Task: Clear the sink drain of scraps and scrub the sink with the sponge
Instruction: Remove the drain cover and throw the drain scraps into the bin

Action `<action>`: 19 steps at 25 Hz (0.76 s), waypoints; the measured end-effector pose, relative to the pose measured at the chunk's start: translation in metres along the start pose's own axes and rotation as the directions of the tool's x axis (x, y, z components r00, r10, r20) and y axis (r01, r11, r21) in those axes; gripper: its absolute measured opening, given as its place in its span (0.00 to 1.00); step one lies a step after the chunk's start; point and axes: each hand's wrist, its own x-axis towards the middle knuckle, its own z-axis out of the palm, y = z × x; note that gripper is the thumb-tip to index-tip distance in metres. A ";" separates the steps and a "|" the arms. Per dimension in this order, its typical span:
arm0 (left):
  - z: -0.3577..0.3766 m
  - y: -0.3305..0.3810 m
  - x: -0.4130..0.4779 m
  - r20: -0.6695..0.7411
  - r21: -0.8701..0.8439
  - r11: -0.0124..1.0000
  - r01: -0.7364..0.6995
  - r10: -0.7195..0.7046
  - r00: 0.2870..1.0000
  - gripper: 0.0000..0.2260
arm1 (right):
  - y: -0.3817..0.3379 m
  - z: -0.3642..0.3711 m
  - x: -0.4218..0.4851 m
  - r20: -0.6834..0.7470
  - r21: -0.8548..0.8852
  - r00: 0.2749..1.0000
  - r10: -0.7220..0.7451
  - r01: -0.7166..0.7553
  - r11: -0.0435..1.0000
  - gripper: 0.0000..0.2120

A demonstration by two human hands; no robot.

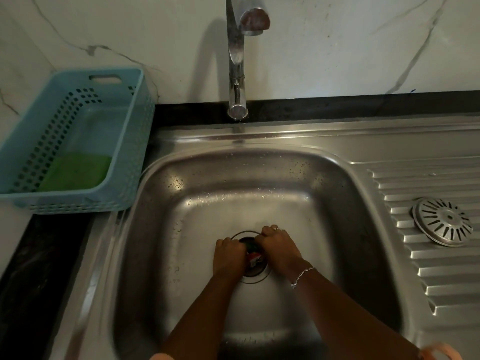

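The left hand (230, 257) and right hand (279, 246) curl their fingers around the scraps (253, 258), probably to pull them from the drain (255, 274).

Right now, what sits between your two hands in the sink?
Head view: red and dark scraps over the drain, held by the left hand and the right hand.

No writing, label or number can be read anywhere, and the red-and-white scrap (254, 259) in the drain (255, 274), lower centre, is too blurred to tell.
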 end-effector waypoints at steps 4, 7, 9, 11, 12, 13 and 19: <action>0.002 0.003 0.002 -0.033 -0.033 0.999 0.014 -0.015 0.999 0.12 | 0.002 0.006 -0.001 0.070 0.013 0.997 0.012 -0.013 1.000 0.11; 0.004 0.007 0.004 -0.040 -0.029 0.999 0.042 -0.043 0.998 0.12 | 0.001 0.004 0.001 0.074 -0.017 0.997 -0.026 0.027 0.999 0.12; 0.004 0.010 0.005 -0.048 -0.028 0.998 0.057 -0.059 0.997 0.11 | 0.003 0.002 0.003 0.081 -0.037 0.996 -0.025 0.028 0.999 0.13; 0.004 0.012 0.005 -0.048 -0.017 0.998 0.056 -0.056 0.997 0.10 | 0.001 0.000 0.003 0.050 -0.036 0.998 -0.037 0.038 0.999 0.09; 0.003 0.011 0.004 -0.041 -0.009 0.999 0.050 -0.050 0.998 0.09 | 0.001 0.000 0.003 0.085 -0.044 0.996 -0.034 0.038 0.998 0.06; 0.001 0.009 0.004 -0.034 -0.001 0.999 0.044 -0.044 0.998 0.09 | 0.001 0.001 0.003 0.091 -0.075 0.995 -0.026 0.033 0.997 0.08; -0.011 -0.008 0.001 -0.014 -0.051 0.996 0.078 -0.079 0.997 0.10 | -0.008 0.002 0.004 0.041 -0.004 0.998 -0.053 0.053 0.999 0.11</action>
